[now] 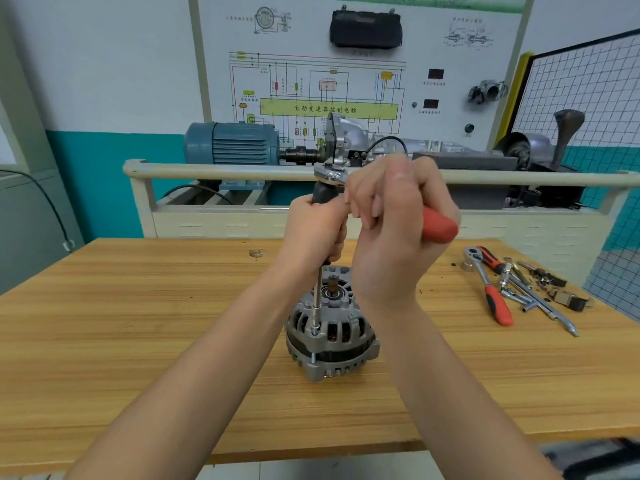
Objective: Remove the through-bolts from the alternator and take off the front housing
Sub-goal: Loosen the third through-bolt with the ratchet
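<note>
The alternator [331,332] is standing on end near the middle of the wooden table [138,323], its shaft [333,284] pointing up and its ribbed front housing [329,317] facing the camera. It is looking like a dense lump of cast metal with copper windings showing through the slots, so it is probably sitting heavy and stiff, steady enough to resist a turning tool without sliding much. The ribs and slots are offering good purchase; the housing would best be lifted by its outer rim, away from the shaft and bearing.

At about nine o'clock on the housing rim, a long extension bar [318,299] is standing upright with its socket seated on a through-bolt [314,331]. The left hand [317,233] is wrapping its fingers around the dark upper part of that tool, steadying it vertically. The right hand [391,233] is clamped around the red handle [441,226] of the ratchet [330,174], which is reaching off toward three o'clock. The bolt itself is likely slim and easy to drop once free.

Further out, toward three o'clock on the table, spare ratchets [488,282] and loose sockets [530,289] are lying in a heap. Beyond the table at twelve o'clock, a blue motor [232,143] and a wiring diagram board [329,81] are standing.
</note>
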A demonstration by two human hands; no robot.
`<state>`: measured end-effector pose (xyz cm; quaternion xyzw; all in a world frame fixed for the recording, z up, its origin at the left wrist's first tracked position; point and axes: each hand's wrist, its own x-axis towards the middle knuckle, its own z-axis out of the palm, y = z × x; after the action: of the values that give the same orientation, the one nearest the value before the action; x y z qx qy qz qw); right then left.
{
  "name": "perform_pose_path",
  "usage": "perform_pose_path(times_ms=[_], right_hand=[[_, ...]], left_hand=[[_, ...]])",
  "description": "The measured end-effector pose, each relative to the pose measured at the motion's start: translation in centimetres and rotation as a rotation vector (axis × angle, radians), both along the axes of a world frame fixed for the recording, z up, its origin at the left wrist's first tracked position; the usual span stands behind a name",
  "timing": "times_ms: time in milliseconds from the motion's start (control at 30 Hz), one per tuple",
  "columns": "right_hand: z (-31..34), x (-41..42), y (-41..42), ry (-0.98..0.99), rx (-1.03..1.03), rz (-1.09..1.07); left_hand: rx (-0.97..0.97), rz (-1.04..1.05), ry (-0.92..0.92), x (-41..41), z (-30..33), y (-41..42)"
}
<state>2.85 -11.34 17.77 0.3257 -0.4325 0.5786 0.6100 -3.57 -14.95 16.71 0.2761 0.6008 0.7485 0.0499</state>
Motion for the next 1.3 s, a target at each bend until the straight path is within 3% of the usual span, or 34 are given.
perform_pose_path(times_ms=[133,267,367,467,567,767,867,933,1067,1167,1300], right_hand=[[0.9,-0.3,1.8,-0.08,-0.129,0.353],[2.1,-1.3,4.6,-0.267,-0.352,0.927],[2.2,-2.2,5.4,-0.273,-0.476,1.165],[2.0,-2.3,5.3,-0.245,-0.522,1.127],[1.6,-1.7,4.6,-0.244,-0.47,0.895],[0.7,-0.7,1.0,-0.031,-0.07,0.208],[0.6,-0.5,0.0,0.005,0.041,0.064],[0.8,-0.7,0.5,-0.023,-0.01,0.172],[1.6,-1.0,3.3,-0.175,-0.243,0.684],[2.0,-1.8,4.9,-0.265,-0.442,0.967],[2.5,-2.4,5.3,-0.256,-0.611,1.076]], left_hand=[[-0.01,-0.216,-0.003,-1.1,-0.2,-0.9],[-0.083,-0.718,-0.026,-2.6,0.6,-3.0],[-0.16,-0.845,0.016,-2.4,0.7,-2.9],[-0.132,-0.776,-0.044,-2.1,0.4,-2.2],[-0.061,-0.581,-0.087,-1.9,0.1,-1.8],[-0.017,-0.151,-0.044,-0.8,-0.2,-0.5],[0.013,-0.066,0.004,-0.7,-0.5,-0.4],[0.007,-0.137,0.003,-1.1,-0.5,-0.7],[-0.116,-0.39,0.076,-2.0,0.2,-2.2],[-0.026,-0.478,0.074,-1.8,0.5,-2.1],[0.036,-0.615,-0.034,-1.6,0.5,-1.8]])
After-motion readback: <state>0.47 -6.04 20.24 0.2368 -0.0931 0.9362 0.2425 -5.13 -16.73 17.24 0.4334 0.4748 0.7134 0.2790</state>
